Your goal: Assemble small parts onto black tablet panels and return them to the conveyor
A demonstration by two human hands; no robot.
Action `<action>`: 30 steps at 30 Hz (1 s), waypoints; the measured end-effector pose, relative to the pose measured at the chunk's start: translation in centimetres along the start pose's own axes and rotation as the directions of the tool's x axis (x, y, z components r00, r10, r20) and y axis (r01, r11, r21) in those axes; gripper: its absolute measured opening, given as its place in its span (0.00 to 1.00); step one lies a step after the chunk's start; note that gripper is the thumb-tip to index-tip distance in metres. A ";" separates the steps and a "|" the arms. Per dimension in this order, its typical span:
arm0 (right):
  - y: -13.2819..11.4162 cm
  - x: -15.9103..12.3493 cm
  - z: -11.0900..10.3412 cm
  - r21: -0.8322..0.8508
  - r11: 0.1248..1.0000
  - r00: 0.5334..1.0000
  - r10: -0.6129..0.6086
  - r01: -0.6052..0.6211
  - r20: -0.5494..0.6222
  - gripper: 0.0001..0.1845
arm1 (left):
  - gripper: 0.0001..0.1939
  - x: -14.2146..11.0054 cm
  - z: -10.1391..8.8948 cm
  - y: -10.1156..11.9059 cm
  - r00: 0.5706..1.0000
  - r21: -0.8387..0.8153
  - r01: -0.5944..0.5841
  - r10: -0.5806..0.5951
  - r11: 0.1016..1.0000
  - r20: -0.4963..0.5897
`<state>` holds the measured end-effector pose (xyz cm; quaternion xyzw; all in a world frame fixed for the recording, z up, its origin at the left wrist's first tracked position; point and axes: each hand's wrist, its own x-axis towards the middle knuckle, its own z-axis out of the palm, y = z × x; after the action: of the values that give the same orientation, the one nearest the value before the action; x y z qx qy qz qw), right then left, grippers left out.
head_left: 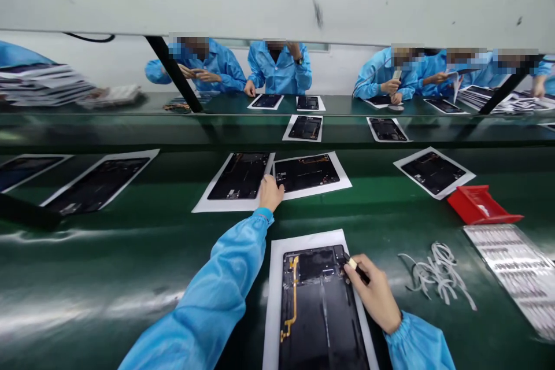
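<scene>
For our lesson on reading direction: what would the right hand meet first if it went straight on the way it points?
The right hand would likely first meet the near dark panel, at its upper right corner; whether its tool touches there is unclear.

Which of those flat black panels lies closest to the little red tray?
The black panel set diagonally on its white sheet, beyond the red tray. Its sheet's corner reaches the tray; the other panels lie farther off.

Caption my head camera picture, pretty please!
Right hand holding small black-and-cream piece, left hand near flat black rectangular panels.
</scene>
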<state>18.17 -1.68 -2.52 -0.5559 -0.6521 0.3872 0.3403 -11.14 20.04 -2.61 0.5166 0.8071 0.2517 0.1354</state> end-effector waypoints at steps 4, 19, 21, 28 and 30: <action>0.0 0.0 -0.1 0.020 1.000 1.000 -0.013 0.013 -0.006 0.13 | 0.19 1.4 -0.5 0.1 0.989 -0.105 0.148 -0.146 0.983 0.030; -1.0 0.6 -0.3 0.315 0.948 0.996 0.068 -0.047 -0.055 0.19 | 0.09 -3.5 -2.7 2.7 0.866 -0.782 0.453 -0.003 0.429 0.500; -1.6 0.8 -0.4 0.417 0.898 0.988 0.157 -0.140 -0.008 0.22 | 0.06 -7.0 -3.4 3.2 0.832 -0.790 0.498 0.059 0.358 0.551; -3.1 1.1 0.1 0.742 0.607 0.929 0.367 -0.283 0.054 0.27 | 0.28 -25.2 -5.6 0.8 0.701 -0.715 0.661 0.151 0.229 0.697; -3.0 0.6 0.2 0.709 0.648 0.923 0.383 -0.278 0.012 0.25 | 0.36 -29.4 -6.9 0.1 0.708 -0.733 0.652 0.192 0.193 0.680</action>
<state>16.54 -1.33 0.06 -0.5208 -0.3188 0.6203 0.4924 -1.73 -8.27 2.00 0.2264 0.4431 0.4687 0.7299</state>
